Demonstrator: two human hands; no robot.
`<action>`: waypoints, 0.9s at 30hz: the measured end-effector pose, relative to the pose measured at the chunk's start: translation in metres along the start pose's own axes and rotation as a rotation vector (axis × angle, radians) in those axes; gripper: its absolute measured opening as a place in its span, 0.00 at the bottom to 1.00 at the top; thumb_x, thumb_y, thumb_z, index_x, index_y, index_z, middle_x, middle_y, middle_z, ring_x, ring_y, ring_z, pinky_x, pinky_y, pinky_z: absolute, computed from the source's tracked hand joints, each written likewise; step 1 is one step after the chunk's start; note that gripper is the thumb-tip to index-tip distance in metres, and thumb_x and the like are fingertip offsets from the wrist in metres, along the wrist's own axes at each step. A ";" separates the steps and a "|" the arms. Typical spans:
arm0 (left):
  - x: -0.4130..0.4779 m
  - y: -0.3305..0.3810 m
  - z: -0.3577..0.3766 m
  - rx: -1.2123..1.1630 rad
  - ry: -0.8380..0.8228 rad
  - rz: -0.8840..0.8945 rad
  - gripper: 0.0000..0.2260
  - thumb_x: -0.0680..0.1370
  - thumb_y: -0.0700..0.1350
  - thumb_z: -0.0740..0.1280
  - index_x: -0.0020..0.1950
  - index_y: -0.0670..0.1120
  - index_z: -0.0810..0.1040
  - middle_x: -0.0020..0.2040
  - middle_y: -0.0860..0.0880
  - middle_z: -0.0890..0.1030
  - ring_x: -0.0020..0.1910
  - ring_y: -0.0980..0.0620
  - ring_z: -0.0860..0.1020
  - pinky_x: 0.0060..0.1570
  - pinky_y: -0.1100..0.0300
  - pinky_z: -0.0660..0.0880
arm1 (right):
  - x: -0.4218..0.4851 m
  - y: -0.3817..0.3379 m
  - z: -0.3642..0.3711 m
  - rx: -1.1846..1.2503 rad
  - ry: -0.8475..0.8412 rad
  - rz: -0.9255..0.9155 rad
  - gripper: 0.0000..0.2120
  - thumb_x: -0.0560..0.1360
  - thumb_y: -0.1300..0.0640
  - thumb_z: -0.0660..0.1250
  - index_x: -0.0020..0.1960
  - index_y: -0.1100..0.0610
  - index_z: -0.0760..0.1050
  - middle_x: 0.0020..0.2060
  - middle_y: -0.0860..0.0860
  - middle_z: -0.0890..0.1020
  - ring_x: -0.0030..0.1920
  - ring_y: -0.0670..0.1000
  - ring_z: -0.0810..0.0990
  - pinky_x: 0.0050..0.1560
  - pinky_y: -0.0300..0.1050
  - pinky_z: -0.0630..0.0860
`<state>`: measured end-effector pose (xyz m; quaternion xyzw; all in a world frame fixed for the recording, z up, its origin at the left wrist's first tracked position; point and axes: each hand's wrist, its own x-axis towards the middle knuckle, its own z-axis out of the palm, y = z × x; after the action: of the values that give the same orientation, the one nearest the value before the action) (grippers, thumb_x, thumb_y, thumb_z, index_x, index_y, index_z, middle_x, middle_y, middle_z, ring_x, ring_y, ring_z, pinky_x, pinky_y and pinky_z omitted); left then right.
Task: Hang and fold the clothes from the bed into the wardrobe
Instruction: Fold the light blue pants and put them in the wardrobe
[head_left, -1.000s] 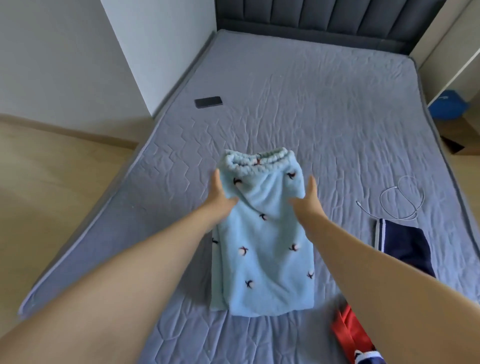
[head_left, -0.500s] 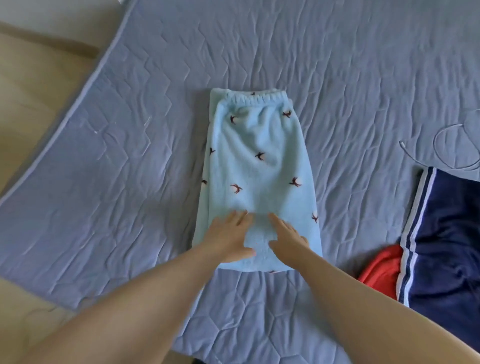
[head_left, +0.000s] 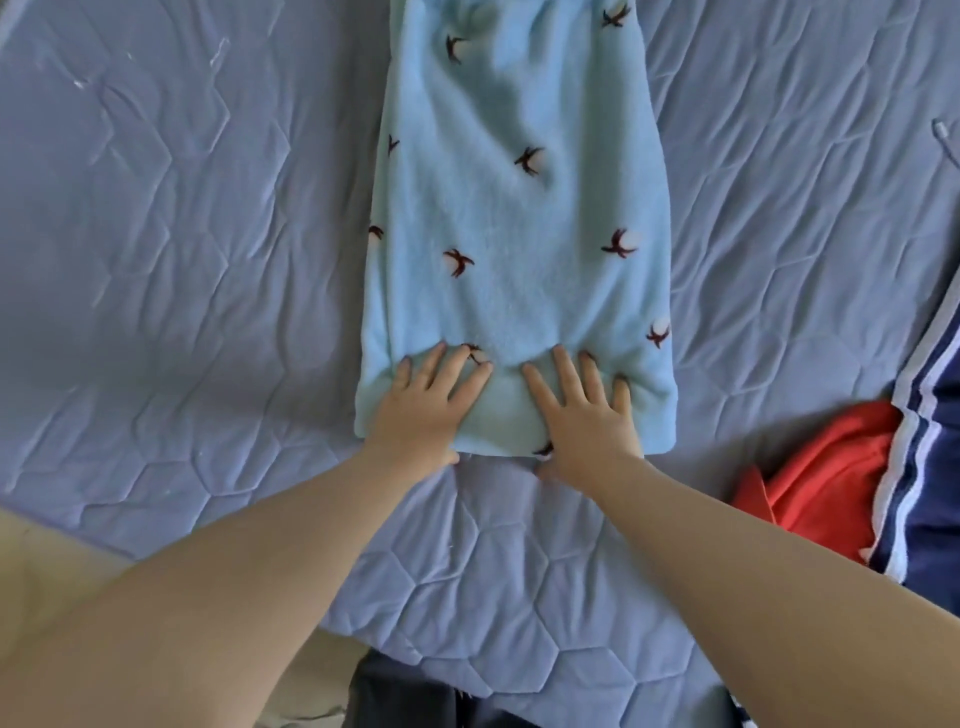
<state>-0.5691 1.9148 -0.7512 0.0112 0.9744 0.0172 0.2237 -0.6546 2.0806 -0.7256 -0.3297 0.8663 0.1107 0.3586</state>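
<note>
A quilted blue-grey bed cover stretches away at left. On it, a folded light blue fleece garment, soft-napped and scattered with small dark red bird-like motifs, lies flat in a long strip. The left hand presses its near end, fingers straight and spread; beside it, the right hand does the same, thumbs at the hem. At right, a red garment sits crumpled against a navy garment with white stripes.

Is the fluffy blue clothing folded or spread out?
Folded: the blue garment lies as a narrow strip, with a second layer showing along one edge.
</note>
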 end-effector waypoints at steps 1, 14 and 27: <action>0.000 -0.002 0.007 0.007 0.045 0.018 0.41 0.56 0.50 0.78 0.66 0.45 0.66 0.62 0.41 0.77 0.58 0.38 0.77 0.50 0.39 0.75 | 0.001 -0.001 0.005 -0.022 0.035 0.008 0.48 0.74 0.42 0.64 0.74 0.46 0.29 0.75 0.53 0.33 0.76 0.58 0.38 0.73 0.61 0.45; -0.026 0.005 -0.042 -0.103 -0.044 -0.106 0.25 0.79 0.37 0.57 0.75 0.44 0.56 0.69 0.46 0.69 0.62 0.45 0.73 0.55 0.54 0.72 | -0.040 -0.012 -0.035 0.094 0.081 -0.012 0.23 0.74 0.68 0.57 0.67 0.52 0.65 0.61 0.53 0.73 0.59 0.58 0.73 0.46 0.48 0.68; -0.197 0.041 -0.058 -0.356 -0.600 0.015 0.12 0.76 0.48 0.63 0.58 0.48 0.77 0.51 0.46 0.81 0.48 0.45 0.78 0.41 0.55 0.73 | -0.211 -0.074 0.007 0.222 -0.303 -0.097 0.21 0.78 0.61 0.53 0.70 0.49 0.64 0.61 0.55 0.75 0.59 0.58 0.75 0.53 0.48 0.73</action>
<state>-0.4169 1.9481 -0.6115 -0.0163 0.8468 0.1843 0.4987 -0.4913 2.1317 -0.5808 -0.3091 0.7923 0.0455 0.5241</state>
